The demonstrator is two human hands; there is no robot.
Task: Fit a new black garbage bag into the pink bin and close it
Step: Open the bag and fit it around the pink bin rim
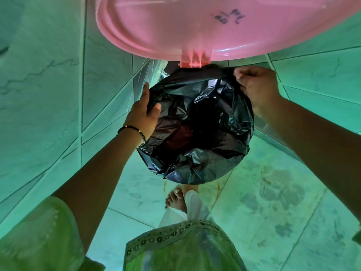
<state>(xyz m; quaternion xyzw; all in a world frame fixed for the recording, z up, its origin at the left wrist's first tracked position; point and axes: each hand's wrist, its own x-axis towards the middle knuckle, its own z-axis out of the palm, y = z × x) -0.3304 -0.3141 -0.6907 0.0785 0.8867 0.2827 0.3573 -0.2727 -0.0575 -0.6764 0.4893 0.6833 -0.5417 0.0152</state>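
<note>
Head view looked straight down on the pink bin, whose mouth was fully covered by a black garbage bag [203, 130]; the body of the bin itself was hidden under the plastic. The bag was folded over the rim all around and sagged into the inside, with many wrinkles and a dark hollow near the middle. The pink lid [195, 26] stood open above it, joined by a hinge [192, 60] at the far edge, and some handwritten marks were on its surface.

The left hand [143, 116] lay on the left side of the rim, fingers together along the outside and the thumb pressed on the plastic from inside, so the film was squeezed between them. A beaded bracelet [134, 131] was on this wrist. The right hand [256, 87] was at the far right of the rim, near the hinge, fingers curled and pinching the edge of the bag.

Below, a bare foot [176, 200] stood on the tiled floor [273, 202], next to the green garment [175, 247]. Tiled walls [39, 85] were on both sides.
</note>
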